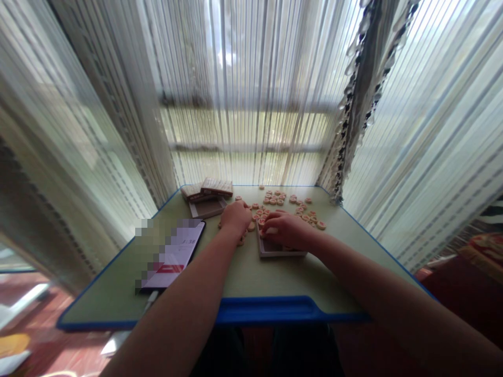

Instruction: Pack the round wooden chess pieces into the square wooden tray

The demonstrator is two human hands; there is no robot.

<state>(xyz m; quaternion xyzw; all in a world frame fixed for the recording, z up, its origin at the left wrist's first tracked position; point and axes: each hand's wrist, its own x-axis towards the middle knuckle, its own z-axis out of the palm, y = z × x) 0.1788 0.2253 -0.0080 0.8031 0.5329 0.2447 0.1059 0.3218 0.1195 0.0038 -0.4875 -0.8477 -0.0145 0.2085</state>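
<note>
Round wooden Chinese chess pieces point(274, 200) with reddish markings lie scattered over the table's middle and back. My left hand point(236, 217) rests low among them, its fingers curled and closed; whatever they hold is hidden. Over a shallow open box point(271, 253) near the centre reaches my right hand point(290, 229), fingers bent down at its left side. A chess piece point(263, 234) shows at these fingertips, which look closed on it. Another piece point(261, 222) is at the box's far left corner. My right hand covers much of the box's inside.
Another open tray point(207, 209) and printed cardboard boxes point(216, 186) lie at the back left. A phone point(173, 256), partly pixelated, has a white cable point(151, 298) plugged in. The table point(338, 283) has a blue edge, with sheer curtains point(251, 78) behind it.
</note>
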